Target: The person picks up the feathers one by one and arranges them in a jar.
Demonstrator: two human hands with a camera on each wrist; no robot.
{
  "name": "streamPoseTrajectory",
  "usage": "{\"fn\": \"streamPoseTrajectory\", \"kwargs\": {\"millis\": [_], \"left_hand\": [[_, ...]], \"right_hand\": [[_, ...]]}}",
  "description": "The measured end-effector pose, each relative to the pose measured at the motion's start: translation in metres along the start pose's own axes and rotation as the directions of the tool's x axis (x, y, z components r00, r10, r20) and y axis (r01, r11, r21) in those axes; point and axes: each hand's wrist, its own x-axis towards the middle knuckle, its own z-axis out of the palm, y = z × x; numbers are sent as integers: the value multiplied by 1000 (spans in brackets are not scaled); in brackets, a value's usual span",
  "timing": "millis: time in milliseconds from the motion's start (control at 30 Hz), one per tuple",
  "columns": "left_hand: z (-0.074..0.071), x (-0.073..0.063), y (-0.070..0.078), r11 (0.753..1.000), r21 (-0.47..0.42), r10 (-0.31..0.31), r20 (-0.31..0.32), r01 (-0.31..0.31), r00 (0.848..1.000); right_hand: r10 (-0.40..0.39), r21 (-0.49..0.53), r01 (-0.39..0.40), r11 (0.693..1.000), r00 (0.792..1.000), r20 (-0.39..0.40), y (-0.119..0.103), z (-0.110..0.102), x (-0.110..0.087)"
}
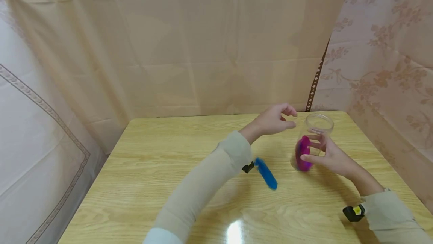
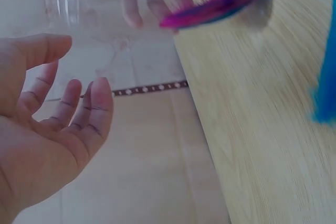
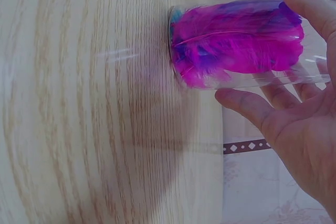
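Note:
A clear jar (image 1: pixel 308 131) stands at the right side of the table, its round mouth uncovered. Inside it are magenta and purple feathers (image 3: pixel 236 40), with a bit of teal near the bottom. My right hand (image 1: pixel 333 158) grips the jar from its right side, thumb and fingers around the wall. Left of the jar's mouth, my left hand (image 1: pixel 273 120) hovers in the air, fingers loosely bent and holding nothing, as the left wrist view also shows. A blue feather (image 1: pixel 266 173) lies on the table below the left wrist.
The wooden table (image 1: pixel 152 161) has its far edge along a beige cloth (image 1: pixel 203 48). Patterned cloth (image 1: pixel 389 67) hangs at the right, close to the jar. Each sleeve carries a small black camera, the right one (image 1: pixel 353 213) near the table's right side.

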Motion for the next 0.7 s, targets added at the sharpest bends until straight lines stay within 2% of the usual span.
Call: {"fn": "streamPoseTrajectory", "kwargs": {"millis": [167, 300, 400, 533, 700], "left_hand": [[-7, -7, -13, 994, 105, -24, 49, 19, 998], [-9, -16, -21, 982, 171, -95, 98, 78, 991], [-9, -23, -24, 968, 216, -162, 131, 132, 978], [-7, -32, -28, 922, 332, -262, 154, 200, 953], [1, -44, -41, 834, 498, -349, 138, 239, 927]], "right_hand": [[4, -9, -4, 1000, 1000, -1, 1, -1, 0], [4, -13, -4, 1000, 1000, -8, 3, 0, 0], [10, -15, -10, 1000, 1000, -9, 4, 0, -1], [12, -22, -13, 1000, 1000, -8, 2, 0, -1], [12, -28, -12, 1000, 1000, -9, 1, 0, -2]]}}
